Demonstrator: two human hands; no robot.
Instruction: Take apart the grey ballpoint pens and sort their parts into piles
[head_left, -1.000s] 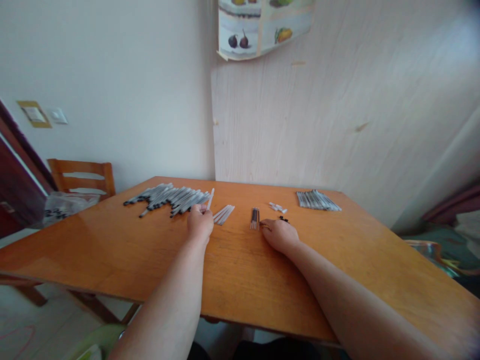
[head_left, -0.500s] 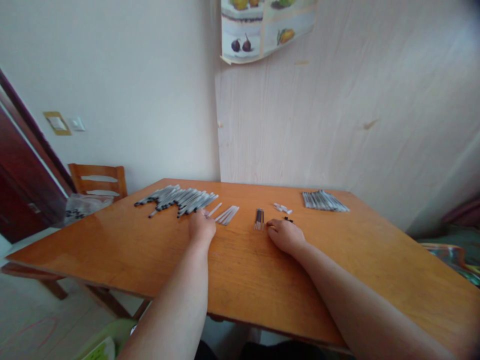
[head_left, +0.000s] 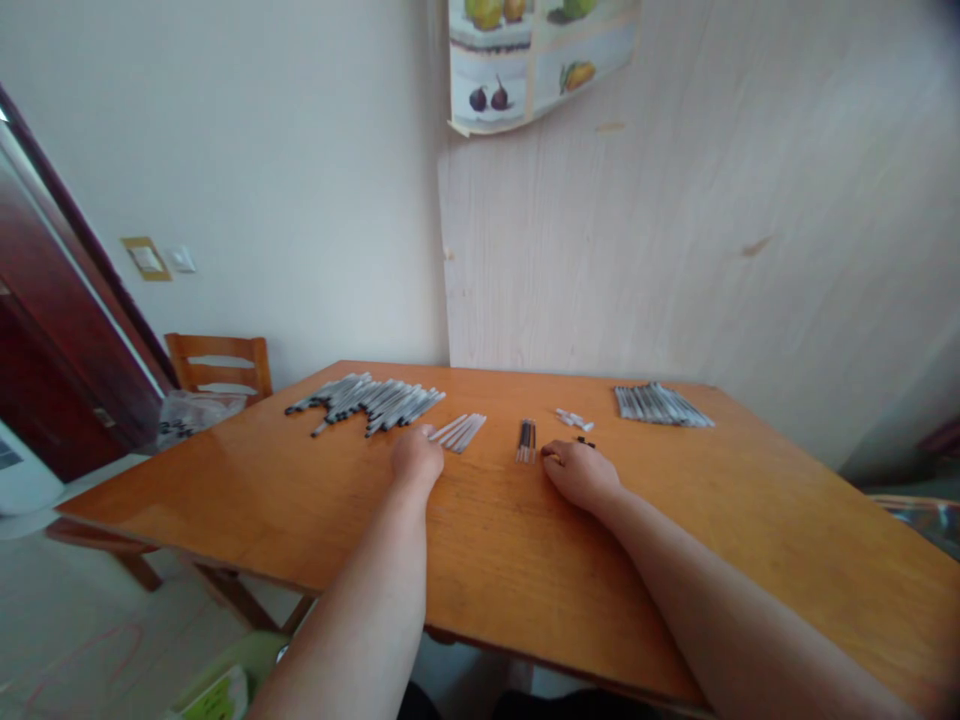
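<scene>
My left hand (head_left: pixel 418 455) is closed, its fingertips on the near end of a clear white pen barrel (head_left: pixel 444 429). Just right of that barrel, several more empty pen barrels (head_left: pixel 466 433) lie side by side on the table. My right hand (head_left: pixel 581 472) rests on the tabletop with its fingers curled together; whether anything sits in them is hidden. Left of its fingertips lies a small row of dark ink refills (head_left: pixel 526 440). Small black parts (head_left: pixel 586 442) lie just beyond the right knuckles, and small white plugs (head_left: pixel 574 419) lie farther back.
A large pile of pens with black ends (head_left: pixel 375 403) covers the table's back left. Another row of pens (head_left: pixel 661 404) lies at the back right. The wooden table (head_left: pixel 495 560) meets the wall. A chair (head_left: pixel 221 362) with a plastic bag (head_left: pixel 196 412) stands at the left.
The view has swung slightly left. My left hand has brought its barrel nearer to the group of barrels. My right hand stays beside the refills.
</scene>
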